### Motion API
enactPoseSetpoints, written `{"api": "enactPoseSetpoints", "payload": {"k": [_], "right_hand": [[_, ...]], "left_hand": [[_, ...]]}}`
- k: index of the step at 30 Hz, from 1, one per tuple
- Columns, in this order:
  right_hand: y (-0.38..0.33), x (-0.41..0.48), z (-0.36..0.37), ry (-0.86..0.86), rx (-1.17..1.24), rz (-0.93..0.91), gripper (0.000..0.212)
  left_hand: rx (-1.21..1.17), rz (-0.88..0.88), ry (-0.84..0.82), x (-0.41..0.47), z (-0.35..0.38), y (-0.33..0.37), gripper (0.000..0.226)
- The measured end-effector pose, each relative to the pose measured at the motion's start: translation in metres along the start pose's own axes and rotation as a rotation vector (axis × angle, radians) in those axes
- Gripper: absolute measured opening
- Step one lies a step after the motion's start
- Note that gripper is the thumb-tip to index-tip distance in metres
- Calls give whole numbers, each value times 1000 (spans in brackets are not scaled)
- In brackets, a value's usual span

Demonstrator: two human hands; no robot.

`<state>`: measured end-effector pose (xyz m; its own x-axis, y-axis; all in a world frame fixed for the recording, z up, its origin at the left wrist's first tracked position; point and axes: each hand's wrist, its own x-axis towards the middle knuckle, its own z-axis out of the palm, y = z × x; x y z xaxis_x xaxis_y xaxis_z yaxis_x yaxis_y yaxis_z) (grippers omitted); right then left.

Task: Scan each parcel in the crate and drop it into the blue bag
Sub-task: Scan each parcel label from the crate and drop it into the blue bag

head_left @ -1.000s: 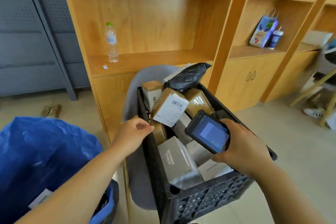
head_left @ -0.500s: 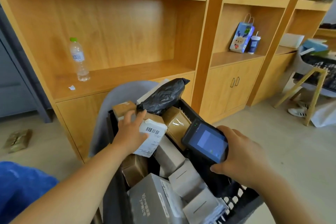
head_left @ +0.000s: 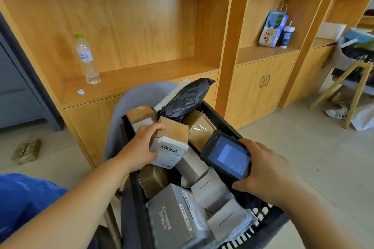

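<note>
A wooden shelving unit (head_left: pixel 141 26) fills the space beyond both hands. The blue bag (head_left: pixel 24 198) shows low down, left of the left forearm and well apart from the parcels. Between and below the hands sits the black crate (head_left: pixel 222 119), resting on a grey chair (head_left: pixel 141 95) and packed with parcels. Below the hands, at the near end of the crate, lies a grey box (head_left: pixel 174 218) with printed labels. Beyond the hands a black plastic parcel (head_left: pixel 186 97) pokes up from the far end. The left hand (head_left: pixel 139 147) grips a brown cardboard parcel (head_left: pixel 172 141), fingers curled round its left side. Its white barcode label is turned toward the right hand, and it sits over the crate among the other parcels. The right hand (head_left: pixel 265 170) holds a black handheld scanner (head_left: pixel 228 155), fingers wrapped round its right edge. The screen faces up and its top end is just beside the labelled parcel. Far up and left of the left hand, a water bottle (head_left: pixel 86 58) stands upright on a shelf.
</note>
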<state>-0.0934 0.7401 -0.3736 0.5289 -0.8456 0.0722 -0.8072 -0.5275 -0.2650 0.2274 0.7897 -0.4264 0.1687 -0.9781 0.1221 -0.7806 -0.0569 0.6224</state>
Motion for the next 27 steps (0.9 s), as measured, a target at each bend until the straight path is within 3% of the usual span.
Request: {"api": "enactPoseSetpoints", "payload": {"k": [9, 12, 14, 19, 22, 27], "right_hand": [[-5, -18, -5, 8, 19, 19, 89], [-4, -23, -6, 19, 18, 31, 91], [-2, -25, -7, 29, 25, 37, 93], [5, -29, -15, 65, 23, 55, 92], [8, -34, -20, 95, 45, 69, 89], [8, -46, -20, 116, 81, 85, 92]], "left_hand": [[410, 220, -122, -9, 5, 17, 56], [488, 255, -85, -8, 8, 23, 56], [425, 212, -2, -8, 8, 29, 58], [-61, 0, 202, -12, -4, 49, 60], [-221, -52, 290, -17, -10, 61, 62], [-275, -132, 207, -49, 10, 64, 70]]}}
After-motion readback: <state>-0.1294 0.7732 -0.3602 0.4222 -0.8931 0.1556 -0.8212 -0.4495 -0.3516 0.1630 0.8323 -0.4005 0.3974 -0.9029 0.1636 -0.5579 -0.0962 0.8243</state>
